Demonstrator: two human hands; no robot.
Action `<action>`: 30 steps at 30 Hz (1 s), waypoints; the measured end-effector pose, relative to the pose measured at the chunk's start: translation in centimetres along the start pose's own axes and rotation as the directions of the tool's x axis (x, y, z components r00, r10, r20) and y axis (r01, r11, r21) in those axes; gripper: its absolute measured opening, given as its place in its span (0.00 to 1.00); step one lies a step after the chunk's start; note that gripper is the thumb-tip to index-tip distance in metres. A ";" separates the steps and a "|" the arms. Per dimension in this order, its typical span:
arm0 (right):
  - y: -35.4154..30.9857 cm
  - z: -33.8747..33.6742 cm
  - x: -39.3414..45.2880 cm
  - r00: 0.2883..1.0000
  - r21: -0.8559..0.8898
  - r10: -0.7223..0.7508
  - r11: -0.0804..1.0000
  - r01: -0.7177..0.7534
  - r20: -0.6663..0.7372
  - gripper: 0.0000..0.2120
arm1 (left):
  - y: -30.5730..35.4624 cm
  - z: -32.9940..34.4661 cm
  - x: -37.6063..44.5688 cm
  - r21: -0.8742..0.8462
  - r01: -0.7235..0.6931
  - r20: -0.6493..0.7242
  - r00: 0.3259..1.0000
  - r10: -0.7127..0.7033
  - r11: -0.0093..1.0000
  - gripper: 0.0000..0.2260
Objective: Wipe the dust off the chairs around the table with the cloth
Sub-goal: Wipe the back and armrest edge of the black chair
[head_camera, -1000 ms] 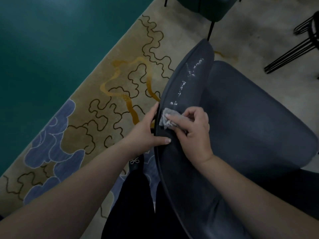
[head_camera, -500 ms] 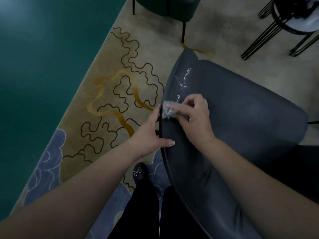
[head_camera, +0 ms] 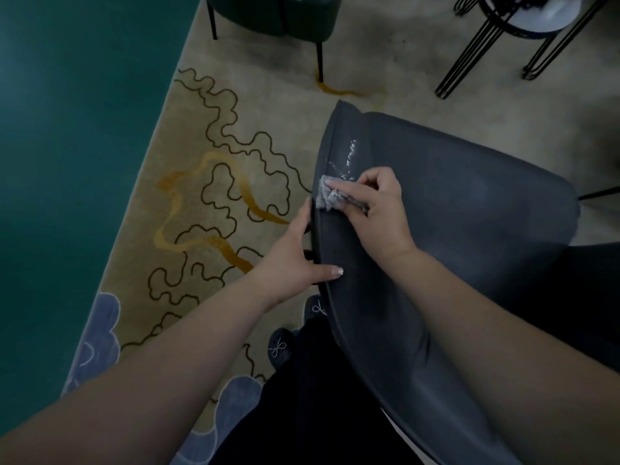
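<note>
A beige rug with dark squiggly lines and blue cloud shapes (head_camera: 214, 196) fills the centre; plain teal floor (head_camera: 67, 162) lies left; a black wire-legged stool (head_camera: 523, 25) stands upper right.

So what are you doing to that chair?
A person is wiping a dark grey chair. The right hand grips a small grey cloth and presses it on the top edge of the chair's back, just below some whitish dusty streaks that are not yet wiped. The left hand holds the edge of the chair back, thumb on the front. Another dark chair stands on the patterned carpet beyond.
</note>
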State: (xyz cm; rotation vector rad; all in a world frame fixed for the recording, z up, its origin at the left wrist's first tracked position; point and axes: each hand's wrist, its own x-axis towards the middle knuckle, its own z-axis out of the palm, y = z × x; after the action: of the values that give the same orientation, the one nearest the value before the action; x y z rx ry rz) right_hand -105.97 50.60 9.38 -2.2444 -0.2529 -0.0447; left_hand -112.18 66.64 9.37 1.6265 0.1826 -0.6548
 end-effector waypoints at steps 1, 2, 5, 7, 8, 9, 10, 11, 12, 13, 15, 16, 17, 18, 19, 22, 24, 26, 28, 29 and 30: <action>0.1 0.1 -0.1 1.000 -0.001 0.003 1.000 -0.003 -0.009 0.18 | 0.0 -0.1 0.1 0.000 -0.003 0.007 1.000 0.003 1.000 0.49; 0.3 0.1 -0.6 1.000 -0.006 0.002 1.000 -0.002 -0.019 0.19 | 0.0 -0.2 0.2 -0.003 0.003 0.013 1.000 -0.003 1.000 0.48; 0.4 0.2 -2.7 1.000 -0.014 -0.022 1.000 0.021 -0.023 0.21 | 0.1 -0.5 0.6 -0.004 0.041 0.012 0.999 -0.041 0.999 0.51; 0.5 0.1 -2.0 0.999 -0.029 -0.035 0.999 0.035 -0.010 0.20 | 0.3 -0.6 0.9 -0.006 0.063 0.012 0.998 -0.063 0.998 0.52; 0.6 0.1 -0.9 0.999 -0.036 -0.031 0.999 0.031 -0.013 0.19 | 0.3 -0.7 1.1 -0.006 0.063 0.016 0.998 -0.063 0.998 0.52; 0.6 0.2 0.4 1.000 -0.040 -0.020 0.999 0.019 -0.021 0.18 | 0.4 -0.8 1.3 -0.007 0.057 0.021 0.998 -0.057 0.998 0.51; 0.7 0.3 1.6 1.000 -0.037 -0.006 0.999 0.005 -0.030 0.18 | 0.6 -1.0 1.6 -0.008 0.054 0.024 0.998 -0.054 0.999 0.51; 0.8 0.4 2.5 0.999 -0.026 0.007 1.000 -0.008 -0.036 0.18 | 0.9 -1.1 1.8 -0.008 0.055 0.023 0.998 -0.054 0.998 0.51; 0.9 0.4 2.9 0.999 -0.015 0.012 1.000 -0.012 -0.038 0.18 | 1.3 -1.3 2.1 -0.005 0.054 0.018 0.998 -0.054 0.999 0.51; 1.1 0.4 2.8 0.999 -0.008 0.005 1.000 -0.005 -0.038 0.18 | 1.6 -1.4 2.3 -0.005 0.050 0.017 0.999 -0.049 0.999 0.50; 1.3 0.3 1.5 0.999 -0.004 -0.022 1.000 0.022 -0.035 0.19 | 2.1 -1.5 2.9 -0.019 0.047 0.031 0.998 -0.046 0.999 0.49; 1.3 0.2 1.0 0.999 0.001 -0.031 1.000 0.031 -0.030 0.19 | 2.3 -1.6 3.2 -0.020 0.052 0.034 0.998 -0.051 0.998 0.50; 1.3 0.2 0.8 0.999 0.008 -0.037 0.999 0.037 -0.019 0.20 | 2.5 -1.7 3.4 -0.016 0.056 0.035 0.998 -0.056 0.998 0.50; 1.5 0.1 1.2 0.999 0.015 -0.040 0.999 0.040 -0.007 0.20 | 2.7 -1.8 3.7 -0.012 0.061 0.033 0.998 -0.060 0.998 0.51; 1.6 0.1 2.2 0.999 0.019 -0.042 0.999 0.042 -0.001 0.19 | 2.9 -2.0 3.9 -0.006 0.064 0.030 0.998 -0.064 0.998 0.51; 2.0 0.2 6.1 0.999 0.021 -0.042 0.999 0.042 -0.018 0.17 | 3.7 -2.3 4.8 0.010 0.061 0.019 0.998 -0.062 0.998 0.51; 2.2 0.4 7.2 0.999 0.042 -0.031 0.999 0.032 -0.028 0.17 | 4.2 -2.4 5.4 0.013 0.047 0.017 0.999 -0.047 0.999 0.49; 2.4 0.5 6.0 0.998 0.052 -0.047 0.997 0.049 -0.043 0.19 | 4.5 -2.5 6.0 0.026 0.044 0.018 0.999 -0.045 0.999 0.48; 2.6 0.6 3.9 0.997 0.059 -0.065 0.996 0.067 -0.041 0.20 | 4.6 -2.7 6.3 0.043 0.066 -0.003 0.998 -0.066 0.997 0.49; 2.7 0.6 3.3 0.997 0.062 -0.071 0.995 0.074 -0.036 0.21 | 4.7 -2.7 6.4 0.048 0.075 -0.016 0.997 -0.074 0.996 0.49; 2.9 0.7 3.2 0.996 0.062 -0.080 0.995 0.082 -0.036 0.21 | 4.7 -2.7 6.5 0.048 0.076 -0.025 0.997 -0.075 0.996 0.49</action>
State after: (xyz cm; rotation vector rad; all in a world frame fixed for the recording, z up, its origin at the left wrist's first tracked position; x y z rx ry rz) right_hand -102.25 49.85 7.12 -2.1673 -0.3226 -0.1160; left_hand -103.74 66.76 10.15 1.6809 0.2475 -0.7032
